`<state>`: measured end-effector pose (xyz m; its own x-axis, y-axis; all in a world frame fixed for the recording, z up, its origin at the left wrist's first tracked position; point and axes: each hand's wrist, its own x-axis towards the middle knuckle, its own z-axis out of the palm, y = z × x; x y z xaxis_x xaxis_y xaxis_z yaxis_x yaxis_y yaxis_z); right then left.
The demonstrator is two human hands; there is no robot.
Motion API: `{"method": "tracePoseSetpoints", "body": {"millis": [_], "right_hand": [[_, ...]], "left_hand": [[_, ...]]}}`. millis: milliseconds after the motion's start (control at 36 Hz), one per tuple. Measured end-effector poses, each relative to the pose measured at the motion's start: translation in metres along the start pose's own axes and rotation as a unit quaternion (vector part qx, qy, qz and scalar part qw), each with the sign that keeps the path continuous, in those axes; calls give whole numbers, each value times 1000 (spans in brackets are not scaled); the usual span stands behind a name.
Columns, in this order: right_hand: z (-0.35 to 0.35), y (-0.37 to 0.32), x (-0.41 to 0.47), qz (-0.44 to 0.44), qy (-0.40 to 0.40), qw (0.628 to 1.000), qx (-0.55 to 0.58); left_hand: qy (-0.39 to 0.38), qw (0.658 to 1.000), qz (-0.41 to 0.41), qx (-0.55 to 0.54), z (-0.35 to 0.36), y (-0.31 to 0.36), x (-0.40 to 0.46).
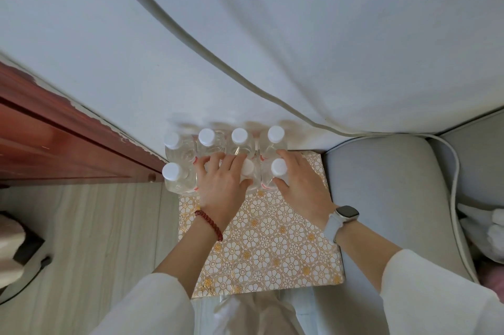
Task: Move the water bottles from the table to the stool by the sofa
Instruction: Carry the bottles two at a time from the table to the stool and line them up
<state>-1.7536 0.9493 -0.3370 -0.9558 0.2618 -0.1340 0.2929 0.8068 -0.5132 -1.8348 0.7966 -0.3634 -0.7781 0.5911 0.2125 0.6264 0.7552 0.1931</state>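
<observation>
Seen from above, the water bottles point(226, 160) stand upright in two rows at the far end of the stool point(272, 247), whose top carries a white and gold flower pattern. The back row has four white-capped bottles set close together against the white wall. The front row shows a bottle at the left end point(174, 179), one under the left hand, one with its cap showing between the hands point(247, 169), and one at the right point(278, 173).

The left hand point(222, 184), with a red bead bracelet point(210, 224) on its wrist, lies over the top of a front-row bottle, fingers spread and bent down around it, thumb against the neighbouring bottle; whether its grip is truly clamped on the bottle I cannot tell. The right hand point(297, 184), wearing a white smartwatch point(342, 218), has its grip closed around the right front bottle, thumb on the near side and fingers reaching round the far side.

The grey sofa point(381, 198) arm sits just beside the stool on the right. A reddish wooden door frame point(54, 138) runs along the left above the pale wood floor point(109, 225). White sleeves cover both forearms
</observation>
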Motion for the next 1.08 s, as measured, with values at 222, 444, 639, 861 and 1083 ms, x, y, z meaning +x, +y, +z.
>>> {"method": "tracePoseSetpoints", "body": {"millis": [222, 444, 639, 861, 1083], "right_hand": [[-16, -4, -23, -12, 12, 999, 35], [-35, -58, -50, -68, -7, 997, 22], [-15, -168, -85, -146, -126, 981, 34], [50, -344, -198, -272, -227, 934, 44], [143, -519, -428, -442, -340, 828, 65]], "left_hand": [[-57, 997, -39, 25, -10, 13, -10], [-12, 978, -178, -107, -67, 21, -60], [-14, 945, -313, -94, -150, -32, -148], [104, 878, -467, -16, -290, -98, -350], [209, 749, -625, 69, -394, -95, -662]]}}
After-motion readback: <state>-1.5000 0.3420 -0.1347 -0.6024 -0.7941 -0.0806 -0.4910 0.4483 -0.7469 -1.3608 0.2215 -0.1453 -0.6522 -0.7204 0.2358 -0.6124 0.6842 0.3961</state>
